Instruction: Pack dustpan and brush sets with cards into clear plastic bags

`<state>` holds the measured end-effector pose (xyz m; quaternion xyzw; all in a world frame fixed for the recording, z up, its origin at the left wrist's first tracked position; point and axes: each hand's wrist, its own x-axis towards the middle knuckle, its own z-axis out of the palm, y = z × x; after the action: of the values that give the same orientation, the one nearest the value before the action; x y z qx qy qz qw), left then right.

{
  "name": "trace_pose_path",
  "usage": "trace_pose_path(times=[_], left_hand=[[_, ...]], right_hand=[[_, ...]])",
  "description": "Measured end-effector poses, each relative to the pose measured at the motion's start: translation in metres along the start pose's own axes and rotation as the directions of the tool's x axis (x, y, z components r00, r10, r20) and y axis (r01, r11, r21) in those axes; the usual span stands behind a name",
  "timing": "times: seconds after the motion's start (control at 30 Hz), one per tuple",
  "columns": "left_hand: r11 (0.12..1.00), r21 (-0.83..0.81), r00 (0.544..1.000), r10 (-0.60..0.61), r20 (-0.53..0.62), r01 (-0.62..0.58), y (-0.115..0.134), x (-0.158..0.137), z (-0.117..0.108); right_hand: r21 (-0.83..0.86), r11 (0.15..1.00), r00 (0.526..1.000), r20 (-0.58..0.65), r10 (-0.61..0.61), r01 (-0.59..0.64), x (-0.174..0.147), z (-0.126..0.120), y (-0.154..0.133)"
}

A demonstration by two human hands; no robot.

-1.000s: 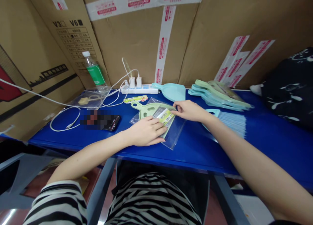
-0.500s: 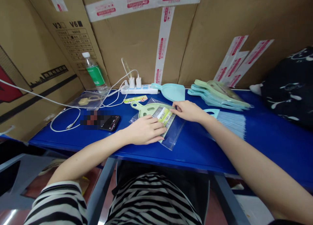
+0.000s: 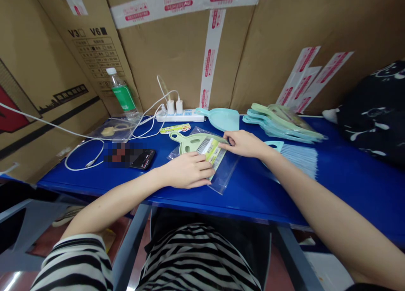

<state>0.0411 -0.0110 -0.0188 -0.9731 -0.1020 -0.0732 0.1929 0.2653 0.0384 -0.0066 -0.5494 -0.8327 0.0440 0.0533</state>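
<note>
In front of me lies a clear plastic bag (image 3: pixel 223 182) with a light green dustpan (image 3: pixel 189 142) and a small brush inside. A yellow-green label (image 3: pixel 211 147) shows over the brush's bristles. My left hand (image 3: pixel 190 170) rests flat across the lower left of the bag, fingers stretched out and apart. At the bag's right edge, my right hand (image 3: pixel 242 143) has its fingers curled and pinches the plastic. Its fingertips are partly hidden. The dustpan's handle points to the upper left, away from both hands.
A blue dustpan (image 3: pixel 224 118) and stacked bagged dustpans (image 3: pixel 281 124) lie at the back. A blue brush (image 3: pixel 299 160) is beside my right forearm. Leftward are a phone (image 3: pixel 144 159), a bottle (image 3: pixel 123 97), cables and a power strip (image 3: pixel 186 115). Cardboard (image 3: pixel 177 54) walls the table.
My right hand's fingers have shifted slightly along the bag's edge and curl more. My left hand has barely moved. The bag stays in place.
</note>
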Motion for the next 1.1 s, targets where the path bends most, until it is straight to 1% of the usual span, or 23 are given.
trace_pose_path(times=[0.17,0.27,0.33,0.4,0.57,0.67,0.77,0.9,1.0,1.1], left_hand=[[1.0,-0.006,1.0,-0.013,0.019,0.013,0.0,0.0,-0.002],[0.998,-0.06,1.0,0.004,-0.01,-0.004,0.0,-0.001,-0.003],[0.994,-0.102,0.999,0.026,-0.046,-0.031,0.0,-0.001,-0.003],[0.991,-0.125,0.998,0.042,-0.056,-0.049,0.0,-0.002,-0.003],[0.98,-0.197,1.0,0.029,-0.002,-0.028,0.001,-0.003,-0.005],[0.961,-0.277,1.0,0.011,-0.004,-0.012,0.001,-0.004,-0.008],[0.947,-0.32,0.999,-0.037,-0.009,0.032,0.0,-0.005,-0.01],[0.947,-0.292,0.991,-0.134,0.029,0.137,0.0,-0.005,-0.011],[0.94,-0.257,0.974,-0.203,0.1,0.223,0.001,-0.004,-0.011],[0.925,-0.283,0.964,-0.219,0.148,0.253,0.003,-0.003,-0.012]], right_hand=[[-0.012,1.0,1.0,-0.018,-0.011,0.01,0.0,0.001,0.002],[-0.029,0.999,1.0,-0.002,-0.021,0.021,-0.001,-0.002,0.002],[-0.046,0.998,0.999,0.026,-0.033,0.034,-0.003,-0.006,0.001],[-0.06,0.997,0.998,0.054,-0.045,0.048,-0.005,-0.01,0.0],[-0.097,0.993,0.993,0.102,-0.054,0.064,-0.009,-0.017,-0.002],[-0.06,0.994,0.982,0.175,-0.078,0.089,-0.012,-0.019,0.002],[0.069,0.99,0.95,0.282,-0.134,0.12,-0.015,-0.021,0.01],[0.21,0.974,0.919,0.362,-0.158,0.085,-0.018,-0.024,0.018],[0.24,0.968,0.913,0.376,-0.156,0.067,-0.017,-0.024,0.017],[0.245,0.966,0.917,0.36,-0.169,0.082,-0.014,-0.023,0.014]])
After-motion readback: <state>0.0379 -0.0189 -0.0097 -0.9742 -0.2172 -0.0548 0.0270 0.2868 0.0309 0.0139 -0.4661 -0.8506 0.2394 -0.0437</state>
